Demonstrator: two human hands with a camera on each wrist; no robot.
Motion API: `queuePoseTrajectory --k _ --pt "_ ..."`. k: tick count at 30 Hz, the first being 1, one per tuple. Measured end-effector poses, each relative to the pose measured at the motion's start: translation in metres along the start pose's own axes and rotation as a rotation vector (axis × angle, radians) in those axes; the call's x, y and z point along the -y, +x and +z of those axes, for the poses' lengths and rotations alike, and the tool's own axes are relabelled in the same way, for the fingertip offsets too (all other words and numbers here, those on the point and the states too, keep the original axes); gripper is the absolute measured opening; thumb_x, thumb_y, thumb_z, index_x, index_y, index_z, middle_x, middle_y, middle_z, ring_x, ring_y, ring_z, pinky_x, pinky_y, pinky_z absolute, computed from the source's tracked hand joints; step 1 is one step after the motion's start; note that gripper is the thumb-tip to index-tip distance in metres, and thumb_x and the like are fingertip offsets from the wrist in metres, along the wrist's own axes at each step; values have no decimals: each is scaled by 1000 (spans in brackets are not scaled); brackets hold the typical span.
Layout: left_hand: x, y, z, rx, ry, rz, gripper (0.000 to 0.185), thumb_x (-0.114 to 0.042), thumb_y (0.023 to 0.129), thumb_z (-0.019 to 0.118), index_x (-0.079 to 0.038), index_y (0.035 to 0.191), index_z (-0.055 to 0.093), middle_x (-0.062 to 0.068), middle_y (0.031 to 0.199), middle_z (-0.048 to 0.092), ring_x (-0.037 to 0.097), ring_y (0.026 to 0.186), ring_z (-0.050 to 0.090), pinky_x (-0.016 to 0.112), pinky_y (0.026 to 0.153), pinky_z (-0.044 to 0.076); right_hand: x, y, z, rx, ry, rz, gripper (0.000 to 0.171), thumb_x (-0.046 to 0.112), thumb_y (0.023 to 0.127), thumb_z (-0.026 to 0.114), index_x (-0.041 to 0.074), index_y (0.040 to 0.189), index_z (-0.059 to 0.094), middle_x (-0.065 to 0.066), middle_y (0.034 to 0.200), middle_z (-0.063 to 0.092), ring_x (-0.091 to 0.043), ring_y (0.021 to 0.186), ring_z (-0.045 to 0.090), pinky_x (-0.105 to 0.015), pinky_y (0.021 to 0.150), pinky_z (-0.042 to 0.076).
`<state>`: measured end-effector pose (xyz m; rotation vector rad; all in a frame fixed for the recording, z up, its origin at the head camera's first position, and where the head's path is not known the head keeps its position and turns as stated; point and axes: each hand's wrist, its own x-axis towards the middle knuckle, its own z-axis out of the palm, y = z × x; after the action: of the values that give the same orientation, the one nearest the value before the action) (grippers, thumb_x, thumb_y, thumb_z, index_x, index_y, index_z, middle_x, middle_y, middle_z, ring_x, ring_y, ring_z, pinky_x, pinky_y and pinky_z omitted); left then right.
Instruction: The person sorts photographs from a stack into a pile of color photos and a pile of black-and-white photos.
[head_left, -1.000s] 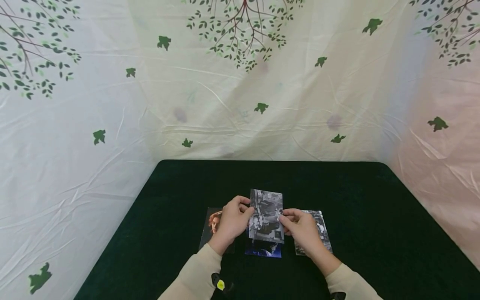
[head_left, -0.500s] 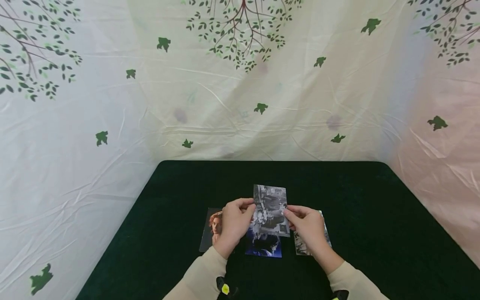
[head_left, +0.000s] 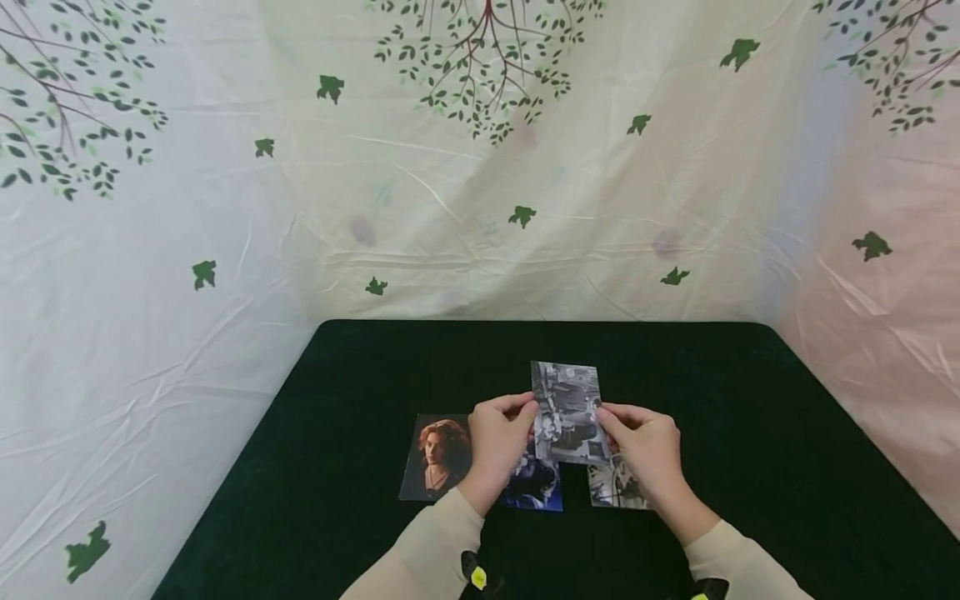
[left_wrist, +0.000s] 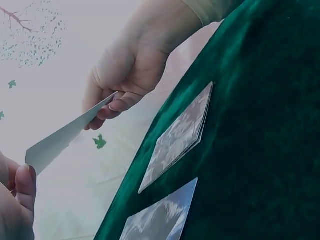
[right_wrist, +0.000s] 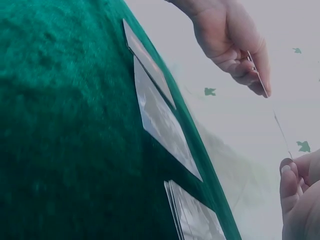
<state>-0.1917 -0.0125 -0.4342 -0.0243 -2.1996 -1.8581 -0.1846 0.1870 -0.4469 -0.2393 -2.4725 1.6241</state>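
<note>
A black-and-white photo card (head_left: 567, 412) is held up above the table between both hands. My left hand (head_left: 501, 446) pinches its left edge with thumb and fingers, while my right hand (head_left: 654, 454) pinches the right edge. In the left wrist view the card (left_wrist: 65, 137) appears nearly edge-on, well above the tabletop. Below lie a portrait card (head_left: 414, 479) at the left and a blue picture card (head_left: 542, 485) in the middle, each partly covered by my left hand. A stack of black-and-white cards (head_left: 615, 490) sits at the right, partly behind my right hand.
The table (head_left: 750, 467) has a dark green velvety cover with rounded far corners. Behind it and at both sides hangs a pale cloth (head_left: 450, 233) printed with leaves and branches. The right stack shows several layered edges (right_wrist: 172, 205) in the right wrist view.
Both hands have carried the held photo card to the right and slightly away, from over the blue card to between it and the right stack. More of the portrait card now shows.
</note>
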Motion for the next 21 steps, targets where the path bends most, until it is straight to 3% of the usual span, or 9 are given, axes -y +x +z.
queuePoseTrajectory --k 13,21 --pt "4 -3 35 76 -60 -32 12 -9 86 71 -7 97 76 -3 70 68 9 51 60 25 50 52 -15 3 -35 -23 -87 -7 38 42 89 66 11 110 72 -8 93 67 -19 74 61 -27 58 50" --pt "10 -9 58 102 22 -48 13 -8 85 71 -6 97 76 -7 65 64 6 49 58 22 48 49 -27 6 -53 -20 -143 -28 40 42 90 65 8 111 71 -10 100 68 -18 74 62 -25 61 53"
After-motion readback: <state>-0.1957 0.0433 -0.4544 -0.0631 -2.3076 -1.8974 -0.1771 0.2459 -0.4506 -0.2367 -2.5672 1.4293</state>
